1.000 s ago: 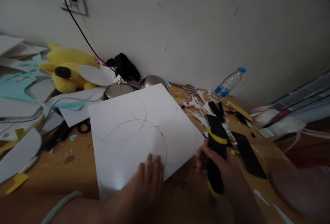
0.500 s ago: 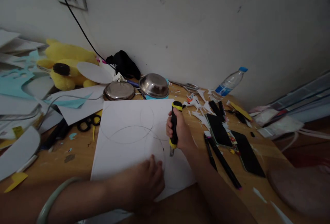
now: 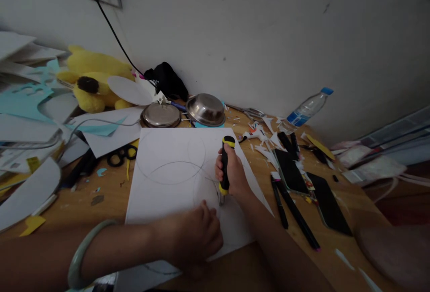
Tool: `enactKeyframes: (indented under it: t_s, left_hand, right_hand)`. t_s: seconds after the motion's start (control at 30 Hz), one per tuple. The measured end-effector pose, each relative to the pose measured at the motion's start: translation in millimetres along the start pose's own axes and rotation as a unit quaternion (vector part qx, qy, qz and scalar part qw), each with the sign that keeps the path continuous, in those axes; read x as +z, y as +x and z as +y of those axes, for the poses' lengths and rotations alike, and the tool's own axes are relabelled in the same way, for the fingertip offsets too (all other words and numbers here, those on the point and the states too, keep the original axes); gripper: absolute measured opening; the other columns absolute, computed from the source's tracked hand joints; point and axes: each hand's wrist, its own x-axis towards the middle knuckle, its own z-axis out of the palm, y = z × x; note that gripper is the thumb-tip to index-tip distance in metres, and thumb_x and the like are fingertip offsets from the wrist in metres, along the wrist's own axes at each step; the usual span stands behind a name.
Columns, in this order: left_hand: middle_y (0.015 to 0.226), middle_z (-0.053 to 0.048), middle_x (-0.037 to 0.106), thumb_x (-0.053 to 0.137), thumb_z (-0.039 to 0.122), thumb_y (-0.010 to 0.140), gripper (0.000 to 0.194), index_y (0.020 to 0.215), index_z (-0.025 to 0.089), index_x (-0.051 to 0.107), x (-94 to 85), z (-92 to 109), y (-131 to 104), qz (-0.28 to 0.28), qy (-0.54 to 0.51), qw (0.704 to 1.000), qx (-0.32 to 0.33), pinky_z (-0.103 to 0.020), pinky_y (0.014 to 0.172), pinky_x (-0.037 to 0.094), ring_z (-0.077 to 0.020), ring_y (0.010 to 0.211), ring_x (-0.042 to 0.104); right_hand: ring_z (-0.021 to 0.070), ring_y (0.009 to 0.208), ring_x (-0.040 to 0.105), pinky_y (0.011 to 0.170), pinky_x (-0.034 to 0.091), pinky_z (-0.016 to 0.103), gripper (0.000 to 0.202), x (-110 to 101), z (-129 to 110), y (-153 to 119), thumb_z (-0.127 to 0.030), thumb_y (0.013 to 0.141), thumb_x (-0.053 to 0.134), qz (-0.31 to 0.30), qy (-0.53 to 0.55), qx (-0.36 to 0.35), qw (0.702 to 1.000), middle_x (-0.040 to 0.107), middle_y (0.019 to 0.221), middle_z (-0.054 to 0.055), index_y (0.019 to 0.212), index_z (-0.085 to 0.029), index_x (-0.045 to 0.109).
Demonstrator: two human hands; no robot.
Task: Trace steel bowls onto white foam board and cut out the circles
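Note:
My right hand (image 3: 231,171) is wrapped round a black-and-yellow utility knife (image 3: 225,160), held upright with its blade end down at the white sheet (image 3: 161,148). Curved pencil lines cross the sheet, and the blade meets it near one of them. My left hand (image 3: 198,236), fingers curled together, presses on the sheet just left of the blade. Whatever those fingers may grip is hidden beneath them. A pale green bangle (image 3: 79,256) circles the left wrist.
Behind the sheet are an upturned metal bowl (image 3: 205,109) and a round metal lid (image 3: 161,115). Scissors (image 3: 121,155) lie left. Markers (image 3: 297,213), a phone (image 3: 290,171), paper scraps and a water bottle (image 3: 305,110) are right. A yellow plush toy (image 3: 97,79) sits among papers.
The knife has moved slightly down and toward me, its blade now against the sheet beside the left fingertips. The whole view has shifted a little.

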Motion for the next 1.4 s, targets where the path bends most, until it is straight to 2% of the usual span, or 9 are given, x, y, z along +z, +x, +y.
enactKeyframes:
  t_s: [0.17, 0.4, 0.6, 0.83, 1.0, 1.07, 1.2, 1.33, 1.4]
  left_hand:
    - [0.107, -0.016, 0.064, 0.053, 0.064, 0.073, 0.058, 0.104, 0.015, 0.061, 0.0, 1.8, -1.7, 0.035, -0.002, 0.999, -0.014, -0.044, 0.08, 0.041, -0.0294, 0.086, 0.062]
    - [0.106, -0.015, 0.065, 0.059, 0.061, 0.069, 0.056, 0.103, 0.017, 0.062, -4.0, -0.7, 0.3, 0.023, 0.005, 1.0, -0.012, -0.041, 0.074, 0.042, -0.0305, 0.084, 0.063]
    - [0.104, -0.015, 0.066, 0.052, 0.064, 0.072, 0.057, 0.102, 0.016, 0.061, 0.9, 0.8, 0.2, 0.037, 0.002, 0.999, -0.007, -0.043, 0.077, 0.042, -0.0298, 0.084, 0.063]
    - [0.106, -0.016, 0.065, 0.051, 0.054, 0.078, 0.045, 0.101, 0.016, 0.061, 0.9, 3.4, -2.1, 0.054, 0.022, 0.998, -0.009, -0.044, 0.073, 0.043, -0.0306, 0.084, 0.063]
    - [0.107, -0.018, 0.064, 0.048, 0.062, 0.077, 0.055, 0.101, 0.015, 0.061, -1.0, 1.8, -2.6, 0.045, 0.015, 0.999, -0.007, -0.044, 0.071, 0.044, -0.0319, 0.086, 0.063]
    - [0.107, -0.017, 0.065, 0.051, 0.057, 0.077, 0.049, 0.102, 0.016, 0.062, -2.6, 1.8, -3.0, 0.047, 0.005, 0.999, -0.006, -0.045, 0.075, 0.043, -0.0312, 0.086, 0.063]
    - [0.101, -0.019, 0.067, 0.062, 0.047, 0.07, 0.041, 0.096, 0.016, 0.067, -6.6, 3.5, -5.9, 0.04, -0.033, 0.999, 0.0, -0.046, 0.075, 0.044, -0.031, 0.083, 0.064]
    - [0.084, -0.016, 0.07, 0.073, 0.047, 0.056, 0.043, 0.085, 0.016, 0.07, -6.1, 0.3, -11.5, 0.004, -0.088, 0.995, 0.053, -0.042, 0.073, 0.046, -0.0312, 0.08, 0.064]
    - [0.074, -0.013, 0.07, 0.07, 0.048, 0.061, 0.036, 0.079, 0.016, 0.069, -4.3, -4.7, -13.9, 0.02, -0.108, 0.992, 0.069, -0.039, 0.069, 0.046, -0.0281, 0.074, 0.064]
  right_hand:
    - [0.0048, 0.027, 0.03, 0.026, 0.023, 0.015, 0.032, -0.2, 1.8, 0.6, -0.051, 0.072, 0.053, 0.002, -0.009, -0.007, 1.0, 0.039, 0.041, -0.012, 0.076, -0.023, 0.038]
    - [0.0048, 0.027, 0.031, 0.024, 0.024, 0.015, 0.03, 2.4, 2.8, 1.9, -0.05, 0.075, 0.05, 0.024, -0.037, -0.029, 0.999, 0.039, 0.041, -0.012, 0.075, -0.022, 0.038]
    - [0.0048, 0.026, 0.032, 0.023, 0.025, 0.016, 0.028, 5.9, 3.9, -0.4, -0.048, 0.077, 0.049, 0.032, -0.082, -0.084, 0.993, 0.039, 0.041, -0.013, 0.072, -0.022, 0.039]
    - [0.0048, 0.025, 0.032, 0.023, 0.025, 0.016, 0.027, 6.9, 5.1, 2.8, -0.047, 0.078, 0.048, 0.034, -0.078, -0.084, 0.993, 0.038, 0.041, -0.013, 0.072, -0.022, 0.04]
    - [0.0052, 0.026, 0.031, 0.023, 0.025, 0.016, 0.027, 4.5, 5.1, 5.9, -0.048, 0.078, 0.047, 0.03, -0.074, -0.083, 0.993, 0.039, 0.041, -0.013, 0.073, -0.022, 0.04]
    - [0.0051, 0.026, 0.031, 0.024, 0.025, 0.016, 0.028, 2.6, 3.7, 6.4, -0.049, 0.078, 0.047, 0.03, -0.062, -0.079, 0.994, 0.038, 0.041, -0.013, 0.074, -0.022, 0.039]
    - [0.0049, 0.027, 0.032, 0.025, 0.025, 0.016, 0.034, 2.7, -3.4, 4.8, -0.054, 0.074, 0.052, 0.026, -0.043, -0.079, 0.996, 0.039, 0.042, -0.013, 0.074, -0.023, 0.039]
    - [0.0048, 0.028, 0.032, 0.026, 0.025, 0.016, 0.035, 10.2, -9.4, 6.7, -0.055, 0.074, 0.053, -0.008, -0.021, -0.071, 0.997, 0.039, 0.043, -0.012, 0.075, -0.023, 0.039]
    - [0.0049, 0.029, 0.034, 0.027, 0.026, 0.016, 0.034, 14.3, -9.3, 11.5, -0.054, 0.074, 0.053, -0.035, -0.03, -0.083, 0.996, 0.041, 0.044, -0.012, 0.076, -0.022, 0.041]
